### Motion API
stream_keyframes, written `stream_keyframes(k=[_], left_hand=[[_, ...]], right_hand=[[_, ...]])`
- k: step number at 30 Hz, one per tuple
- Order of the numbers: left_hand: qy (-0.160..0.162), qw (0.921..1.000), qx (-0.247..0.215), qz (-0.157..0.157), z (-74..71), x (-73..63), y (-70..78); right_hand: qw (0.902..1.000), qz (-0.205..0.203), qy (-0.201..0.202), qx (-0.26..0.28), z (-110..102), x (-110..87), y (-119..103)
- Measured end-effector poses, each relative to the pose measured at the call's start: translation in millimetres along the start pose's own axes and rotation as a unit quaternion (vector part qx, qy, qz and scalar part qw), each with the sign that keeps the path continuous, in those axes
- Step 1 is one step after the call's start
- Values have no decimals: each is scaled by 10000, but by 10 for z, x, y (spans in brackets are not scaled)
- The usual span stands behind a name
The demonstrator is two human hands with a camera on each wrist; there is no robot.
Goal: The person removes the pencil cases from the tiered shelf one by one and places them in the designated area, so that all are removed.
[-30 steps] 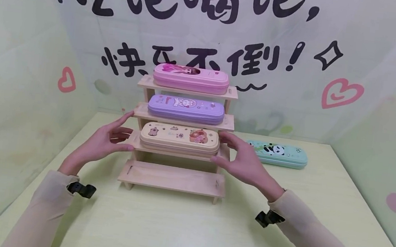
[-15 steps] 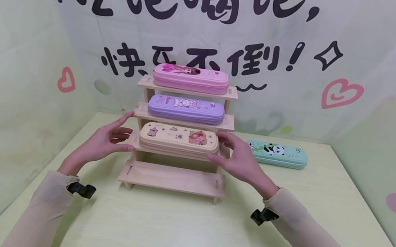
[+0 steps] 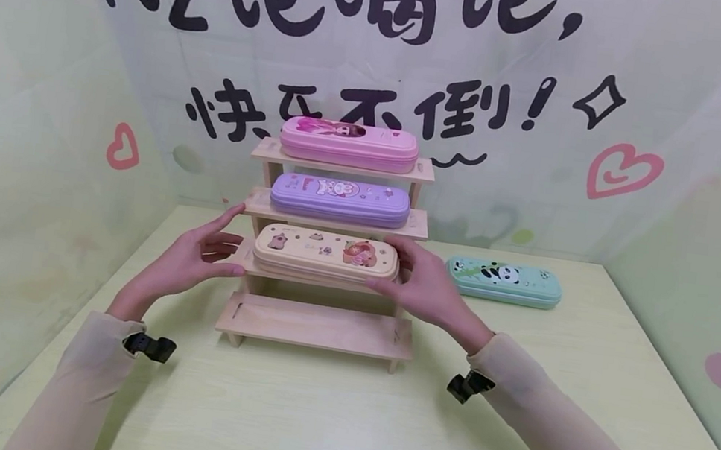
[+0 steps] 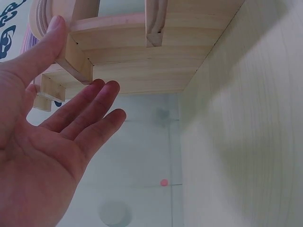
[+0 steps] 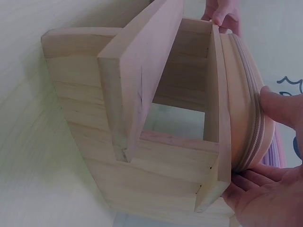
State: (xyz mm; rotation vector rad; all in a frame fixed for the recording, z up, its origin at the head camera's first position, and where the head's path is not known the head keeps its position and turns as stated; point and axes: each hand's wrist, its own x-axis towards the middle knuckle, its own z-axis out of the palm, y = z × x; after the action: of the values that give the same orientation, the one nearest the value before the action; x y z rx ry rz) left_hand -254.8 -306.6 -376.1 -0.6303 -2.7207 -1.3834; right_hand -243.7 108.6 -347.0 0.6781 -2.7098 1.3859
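Note:
A cream pencil case (image 3: 326, 253) with cartoon prints lies lengthwise on the third step down of a wooden tiered stand (image 3: 314, 324). My right hand (image 3: 424, 282) grips its right end, thumb on the front side and fingers curled round behind. In the right wrist view, that thumb (image 5: 281, 106) rests along the zip side of the case. My left hand (image 3: 191, 253) is at the stand's left side, index finger up at the second step and thumb at the third step's front corner. Its palm shows bare in the left wrist view, with the fingers (image 4: 102, 109) extended below the step.
A purple pencil case (image 3: 339, 200) lies on the second step and a pink one (image 3: 349, 144) on the top step. A mint-green panda pencil case (image 3: 505, 282) lies on the table (image 3: 309, 421), right of the stand. A printed curtain hangs behind.
My right hand has slid left, further over the right end of the cream pencil case, which has shifted very slightly left. My left hand has stayed in place.

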Motion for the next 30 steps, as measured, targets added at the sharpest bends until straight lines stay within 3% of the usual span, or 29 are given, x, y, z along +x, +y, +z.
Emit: stream_keyframes(k=[4, 13, 21, 30], left_hand=[[-2, 10000, 9, -8, 6, -5, -3], [4, 10000, 21, -23, 8, 10, -8], [29, 10000, 47, -33, 1, -2, -18], [12, 10000, 70, -27, 3, 6, -5]], right_hand=[[9999, 108, 30, 46, 17, -12, -1], [9989, -74, -42, 460, -34, -40, 37], [9996, -112, -228, 80, -26, 8, 49], [9993, -66, -265, 270, -39, 6, 53]])
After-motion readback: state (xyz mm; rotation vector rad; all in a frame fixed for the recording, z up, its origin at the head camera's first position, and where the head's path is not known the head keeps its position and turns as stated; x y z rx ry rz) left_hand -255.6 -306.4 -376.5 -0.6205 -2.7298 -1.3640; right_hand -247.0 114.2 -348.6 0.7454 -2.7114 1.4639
